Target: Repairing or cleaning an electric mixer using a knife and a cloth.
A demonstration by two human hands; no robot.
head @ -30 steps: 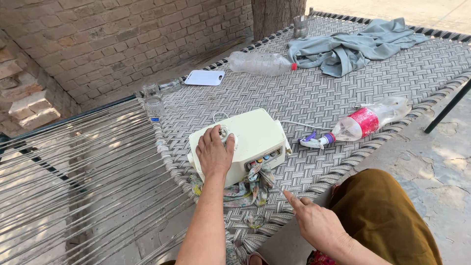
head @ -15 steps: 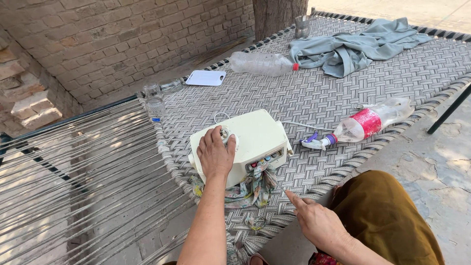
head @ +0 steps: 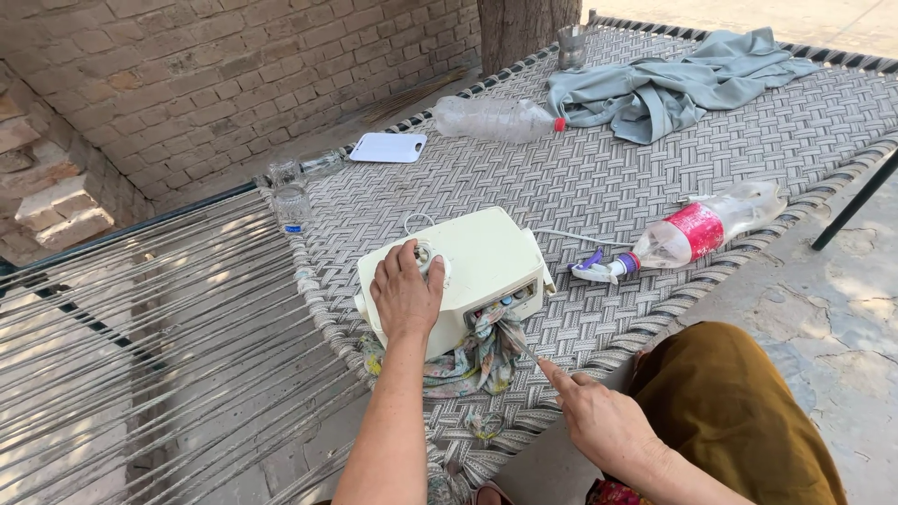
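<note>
A cream box-shaped device (head: 477, 262) lies on the woven cot (head: 580, 178). My left hand (head: 406, 297) rests on its near left corner, fingers curled over a round knob on top. My right hand (head: 599, 421) is lower right, near the cot's edge, and pinches a thin metal tool whose tip points into the device's open front side. A patterned cloth (head: 468, 360) is bunched under and in front of the device.
A spray bottle with a red label (head: 697, 229) lies right of the device. Farther back lie a clear plastic bottle (head: 491, 117), a grey-green garment (head: 655, 79), a white card (head: 388, 147) and a glass (head: 572, 45). Bare cords stretch at the left; a brick wall stands behind.
My right hand has risen a little and brought the thin tool up to the device's front side. My left hand stays on the device.
</note>
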